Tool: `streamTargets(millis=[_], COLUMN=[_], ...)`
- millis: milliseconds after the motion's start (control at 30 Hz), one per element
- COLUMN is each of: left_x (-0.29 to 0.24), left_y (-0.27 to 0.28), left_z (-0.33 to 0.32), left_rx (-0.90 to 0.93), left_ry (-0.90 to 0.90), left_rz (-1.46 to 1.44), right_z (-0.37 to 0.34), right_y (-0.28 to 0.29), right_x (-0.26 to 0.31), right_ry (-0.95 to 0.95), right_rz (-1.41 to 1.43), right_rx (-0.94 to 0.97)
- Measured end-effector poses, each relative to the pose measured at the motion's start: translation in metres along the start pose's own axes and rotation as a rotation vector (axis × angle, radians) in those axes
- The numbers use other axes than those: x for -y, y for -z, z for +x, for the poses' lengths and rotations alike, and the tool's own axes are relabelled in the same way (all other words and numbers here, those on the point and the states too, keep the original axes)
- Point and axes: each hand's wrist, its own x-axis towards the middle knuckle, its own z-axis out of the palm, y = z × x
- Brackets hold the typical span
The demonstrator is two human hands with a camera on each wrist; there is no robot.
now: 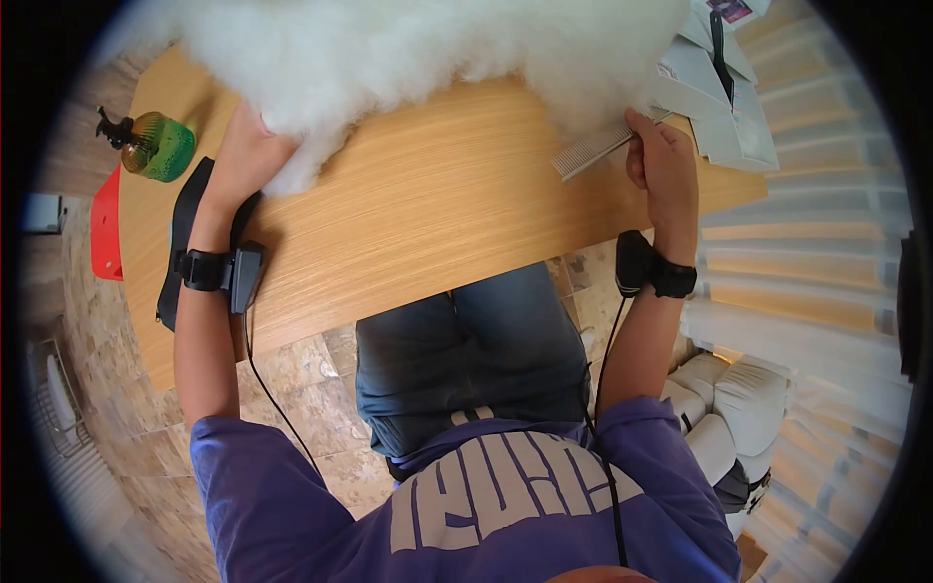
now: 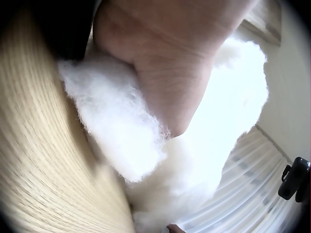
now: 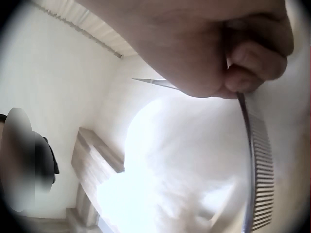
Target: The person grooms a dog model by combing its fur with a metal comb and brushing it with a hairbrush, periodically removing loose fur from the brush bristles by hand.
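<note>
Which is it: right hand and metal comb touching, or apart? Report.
Touching. The right wrist view shows the right hand curled round the metal comb, its toothed part jutting from the grip.

The worktop (image 1: 437, 194) is viewed from above by the head camera, aimed forward and down. Wrist views are taken tilted, at close range; the white fluffy mass (image 1: 418, 58) is shared by all three, the comb (image 1: 588, 155) by head and right wrist.
</note>
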Motion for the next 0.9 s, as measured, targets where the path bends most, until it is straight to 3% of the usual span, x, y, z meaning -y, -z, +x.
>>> streamTargets(millis=[67, 167, 267, 367, 467, 533, 700, 767, 900], left_x=[0.005, 0.004, -0.001, 0.000, 0.004, 0.008, 0.005, -0.001, -0.004], left_y=[0.001, 0.002, 0.002, 0.003, 0.002, 0.004, 0.004, 0.004, 0.002], left_z=[0.000, 0.000, -0.002, -0.001, -0.001, -0.001, -0.003, -0.004, -0.005], left_rx=[0.023, -0.032, 0.043, 0.018, 0.020, 0.036, 0.024, 0.012, 0.011], left_ry=[-0.005, -0.035, 0.066, -0.010, 0.005, 0.014, 0.060, 0.053, 0.062], left_rz=[0.007, 0.018, -0.025, 0.058, 0.014, 0.004, 0.002, 0.014, 0.006], right_z=[-0.001, 0.001, -0.020, -0.030, -0.034, -0.024, 0.008, 0.016, 0.013], right_y=[0.015, 0.046, 0.062, 0.055, 0.022, 0.001, -0.024, -0.013, -0.006], right_x=[-0.009, -0.036, -0.037, -0.005, 0.037, 0.051, 0.032, 0.012, -0.001], right_ry=[-0.028, 0.103, -0.094, 0.048, 0.186, 0.236, 0.177, 0.055, 0.128], right_rz=[-0.110, -0.291, -0.081, -0.013, 0.240, 0.389, 0.295, 0.086, -0.052], right_rx=[-0.001, -0.030, -0.157, -0.235, -0.249, 0.006, 0.074, -0.008, -0.066])
